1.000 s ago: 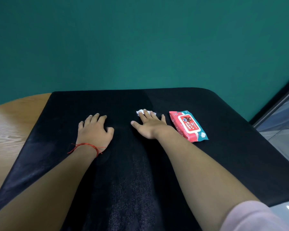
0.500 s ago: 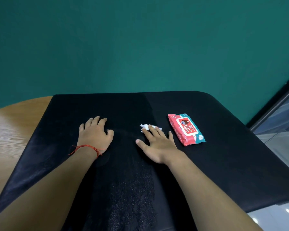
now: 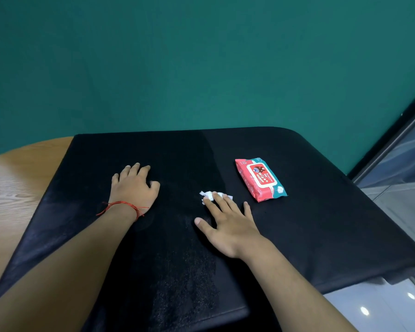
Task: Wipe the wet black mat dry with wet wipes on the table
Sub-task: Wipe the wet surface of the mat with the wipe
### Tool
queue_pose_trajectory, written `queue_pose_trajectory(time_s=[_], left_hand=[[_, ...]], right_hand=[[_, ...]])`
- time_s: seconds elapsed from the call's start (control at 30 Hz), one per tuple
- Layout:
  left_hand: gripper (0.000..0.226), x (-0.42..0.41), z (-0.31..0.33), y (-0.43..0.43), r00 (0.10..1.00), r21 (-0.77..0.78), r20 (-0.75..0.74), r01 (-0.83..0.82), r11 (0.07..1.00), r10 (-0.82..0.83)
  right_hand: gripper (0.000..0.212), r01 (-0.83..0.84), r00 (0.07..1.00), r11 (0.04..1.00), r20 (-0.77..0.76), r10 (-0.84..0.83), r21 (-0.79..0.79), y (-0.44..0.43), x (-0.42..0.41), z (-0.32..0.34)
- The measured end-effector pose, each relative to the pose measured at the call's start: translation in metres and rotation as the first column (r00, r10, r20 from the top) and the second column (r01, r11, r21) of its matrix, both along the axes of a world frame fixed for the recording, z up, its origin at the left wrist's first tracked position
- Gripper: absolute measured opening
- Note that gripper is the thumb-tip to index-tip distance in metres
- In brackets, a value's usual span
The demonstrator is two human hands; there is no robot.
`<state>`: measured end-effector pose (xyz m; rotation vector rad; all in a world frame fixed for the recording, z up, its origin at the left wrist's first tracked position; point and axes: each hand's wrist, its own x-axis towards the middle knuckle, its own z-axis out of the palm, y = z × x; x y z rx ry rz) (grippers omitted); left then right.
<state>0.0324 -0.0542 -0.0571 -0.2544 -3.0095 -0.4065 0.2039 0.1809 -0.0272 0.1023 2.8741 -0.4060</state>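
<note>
Our left hand lies flat and open on the black mat covering the surface. Our right hand, open too, presses a crumpled white wipe under its fingertips, near the wipes pack.

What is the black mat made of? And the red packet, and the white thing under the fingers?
The black mat looks like soft fabric or felt: matte, faintly fuzzy, with a darker patch near the front edge. The wet wipes packet seems to be thin printed plastic film, slightly glossy and crinkled. The white wipe under the right hand fingers looks like thin crumpled tissue-like cloth.
</note>
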Motion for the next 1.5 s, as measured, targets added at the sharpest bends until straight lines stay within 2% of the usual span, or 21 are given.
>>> queue_pose_trajectory(time_s=[0.17,0.33,0.43,0.5,0.6,0.73,1.1,1.33,1.5], left_hand=[[0.065,0.0,0.003,0.003,0.999,-0.072,0.052,0.001,0.997,0.003],[0.063,0.006,0.017,0.015,0.99,-0.322,0.135,-0.004,0.947,0.05],[0.06,0.014,0.021,0.024,0.99,-0.383,0.111,-0.04,0.923,0.089],[0.058,0.016,0.02,0.029,0.987,-0.354,0.128,-0.046,0.934,0.097],[0.059,0.02,0.012,0.032,0.978,-0.231,0.178,-0.069,0.971,0.112],[0.06,0.029,-0.002,0.027,0.99,-0.095,0.094,-0.095,0.991,0.104],[0.059,0.029,-0.006,0.026,0.993,-0.042,0.029,-0.116,0.992,0.118],[0.059,0.028,-0.006,0.026,0.993,-0.026,0.022,-0.118,0.993,0.119],[0.06,0.028,-0.007,0.025,0.993,-0.023,0.028,-0.113,0.993,0.114]], right_hand=[[0.077,-0.002,1.0,1.0,-0.019,0.002,0.005,-0.002,0.023,-0.003],[0.077,-0.003,1.0,1.0,-0.029,0.003,0.008,-0.004,0.04,-0.003],[0.078,-0.003,0.999,1.0,-0.034,0.003,0.01,-0.005,0.052,-0.003],[0.079,-0.005,0.999,1.0,-0.04,0.006,0.015,-0.006,0.058,-0.004],[0.08,-0.009,0.999,1.0,-0.037,0.01,0.027,-0.006,0.056,-0.005],[0.081,-0.01,1.0,1.0,-0.013,0.01,0.027,-0.006,0.031,-0.004],[0.086,-0.007,0.999,0.998,0.041,0.004,0.058,-0.003,-0.043,0.002],[0.09,-0.012,1.0,0.999,-0.012,0.012,0.038,-0.006,-0.009,-0.004],[0.086,-0.03,0.998,0.998,-0.056,0.033,0.046,-0.009,0.032,-0.005]])
